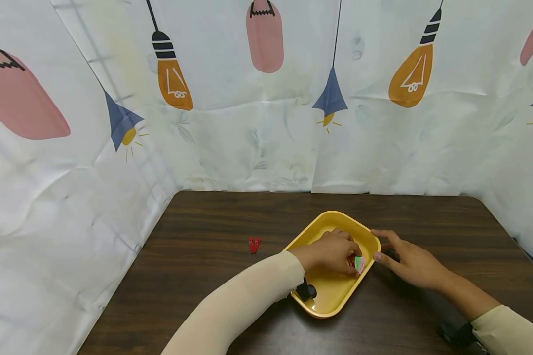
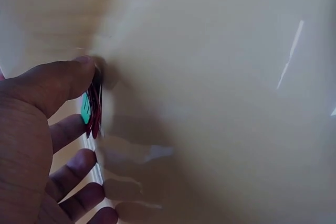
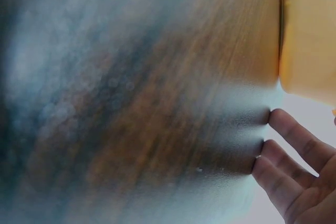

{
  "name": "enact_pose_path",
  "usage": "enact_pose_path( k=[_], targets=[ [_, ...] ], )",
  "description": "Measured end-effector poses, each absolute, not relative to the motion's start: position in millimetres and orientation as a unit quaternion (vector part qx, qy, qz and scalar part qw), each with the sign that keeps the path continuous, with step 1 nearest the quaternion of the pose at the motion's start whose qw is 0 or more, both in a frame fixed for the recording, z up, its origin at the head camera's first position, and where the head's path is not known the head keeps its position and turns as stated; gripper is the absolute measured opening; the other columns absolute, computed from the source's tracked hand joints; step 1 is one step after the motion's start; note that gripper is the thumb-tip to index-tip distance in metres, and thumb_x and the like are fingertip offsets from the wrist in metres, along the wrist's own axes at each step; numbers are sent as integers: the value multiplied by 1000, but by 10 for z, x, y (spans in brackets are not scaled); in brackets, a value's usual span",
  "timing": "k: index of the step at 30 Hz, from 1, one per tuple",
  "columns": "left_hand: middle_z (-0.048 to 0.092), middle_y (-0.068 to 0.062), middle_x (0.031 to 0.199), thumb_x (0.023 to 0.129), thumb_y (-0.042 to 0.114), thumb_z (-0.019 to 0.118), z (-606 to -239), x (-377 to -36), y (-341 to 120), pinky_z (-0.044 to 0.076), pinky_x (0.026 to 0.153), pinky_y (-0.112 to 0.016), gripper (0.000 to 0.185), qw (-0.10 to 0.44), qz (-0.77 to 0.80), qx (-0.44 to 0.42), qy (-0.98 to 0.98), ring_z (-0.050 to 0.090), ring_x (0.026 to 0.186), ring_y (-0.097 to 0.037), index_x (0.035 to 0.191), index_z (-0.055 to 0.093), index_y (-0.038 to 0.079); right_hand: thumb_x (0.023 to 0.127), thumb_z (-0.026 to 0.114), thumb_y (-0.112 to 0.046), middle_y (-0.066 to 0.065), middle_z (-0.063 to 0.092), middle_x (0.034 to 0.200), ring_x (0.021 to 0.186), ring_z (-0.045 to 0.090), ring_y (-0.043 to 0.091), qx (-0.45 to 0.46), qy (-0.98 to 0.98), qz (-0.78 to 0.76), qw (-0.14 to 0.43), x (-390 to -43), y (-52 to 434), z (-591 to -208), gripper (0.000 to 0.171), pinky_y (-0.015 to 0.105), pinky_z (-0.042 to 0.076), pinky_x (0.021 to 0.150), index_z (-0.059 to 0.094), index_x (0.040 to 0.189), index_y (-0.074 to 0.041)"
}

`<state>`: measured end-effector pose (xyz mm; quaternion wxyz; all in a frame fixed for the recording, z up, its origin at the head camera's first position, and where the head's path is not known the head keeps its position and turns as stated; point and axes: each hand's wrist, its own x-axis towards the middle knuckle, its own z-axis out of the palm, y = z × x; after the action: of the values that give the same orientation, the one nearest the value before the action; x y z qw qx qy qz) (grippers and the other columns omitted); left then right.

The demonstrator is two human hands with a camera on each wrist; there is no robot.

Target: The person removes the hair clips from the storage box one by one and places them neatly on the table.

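My left hand (image 1: 333,250) reaches down inside a yellow plastic tray (image 1: 308,235). Between its thumb and forefinger it pinches a small bunch of flat hair clips (image 1: 359,263), red, green and pink. In the left wrist view the bunch shows as thin dark red edges beside a green clip (image 2: 85,109); the other fingers are spread near the tray wall. My right hand (image 1: 410,261) is at the tray's right corner, thumb and forefinger at the rim, fingers relaxed. In the right wrist view several of its fingertips (image 3: 275,116) rest on the table beside the tray.
Two red clips (image 1: 254,245) lie side by side on the dark wood-grain table (image 1: 209,217), left of the tray. A white sheet (image 1: 231,148) printed with lamps and bulbs hangs behind the table and along its sides.
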<state>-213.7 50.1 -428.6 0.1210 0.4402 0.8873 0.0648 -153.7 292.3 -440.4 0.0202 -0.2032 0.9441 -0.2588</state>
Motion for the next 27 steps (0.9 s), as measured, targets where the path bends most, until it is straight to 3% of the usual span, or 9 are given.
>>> enact_pose_path(
  k=[11,19,27],
  targets=[
    [59,16,108,87,48,79,-4238,-2153,509,38,90,-28,45,120,67,445,885,48,104,-8,128,70,31,104,60,-40,13,70,123,92,71,27,-202,944,-260,22,-1543,2931,-4419,58,49,56,68,32,154,-27],
    [67,20,101,87,41,81,-4157,-2195,472,41,90,-25,48,142,117,431,883,58,93,2,130,68,24,104,61,-40,13,70,122,94,71,29,-200,945,-257,21,-1552,2936,-4424,59,50,56,68,32,153,-27],
    [68,16,98,88,31,82,-4034,-2231,400,44,73,-13,47,162,178,422,874,58,83,0,131,67,17,104,61,-40,14,70,121,96,71,31,-195,946,-258,25,-1555,2921,-4407,58,53,56,69,33,153,-27]
  ],
)
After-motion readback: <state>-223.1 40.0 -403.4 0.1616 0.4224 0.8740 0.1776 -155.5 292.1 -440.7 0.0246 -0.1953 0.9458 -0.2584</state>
